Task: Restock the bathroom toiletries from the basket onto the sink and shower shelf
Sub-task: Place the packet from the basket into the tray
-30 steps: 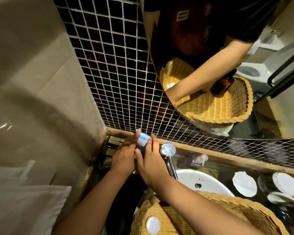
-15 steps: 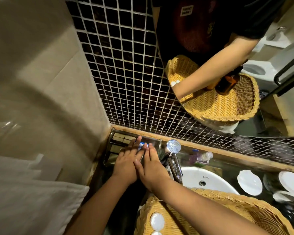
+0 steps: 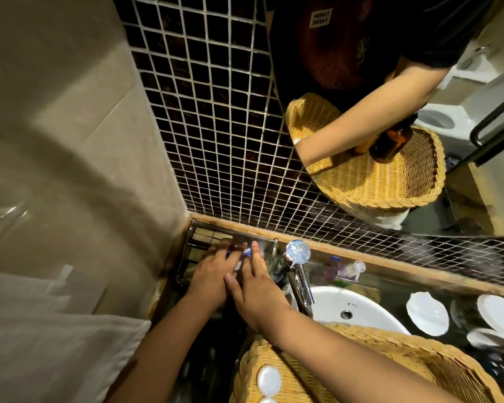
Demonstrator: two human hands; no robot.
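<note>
Where the fingers meet, a small white tube with a blue label (image 3: pixel 242 254) peeks out between them. It lies on the dark metal wire rack (image 3: pixel 197 238) in the corner, and most of it is hidden. The left hand (image 3: pixel 208 276) has its fingers stretched out long and flat over the rack, touching the tube from the left side. They look blurry. The right hand (image 3: pixel 256 286) lies just beside it, with its fingers straight too, and its first finger rests against the tube's right side. The right thumb touches the side of the left hand. Neither hand is curled around the tube.

Just to the right of the hands stands a shiny silver tap with a round top (image 3: pixel 297 251). Its spout leans over the round white sink bowl (image 3: pixel 361 301). Behind the bowl, by the wall, are some small clear bottles (image 3: pixel 351 267), too blurry to tell apart. Further right sit white dishes shaped like shells (image 3: pixel 426 314).

Under the right arm is a big yellow woven basket (image 3: pixel 396 341), at the front of the sink. A round white lid (image 3: pixel 269 379) shows inside it.

Behind the rack, the wall is made of little dark square tiles (image 3: pixel 216 126). A mirror (image 3: pixel 332 68) above the sink shows the basket, an arm and a brown bottle (image 3: pixel 392 141). A white towel (image 3: pixel 56 350) hangs at the left, by the plain tan wall (image 3: pixel 70 141).
</note>
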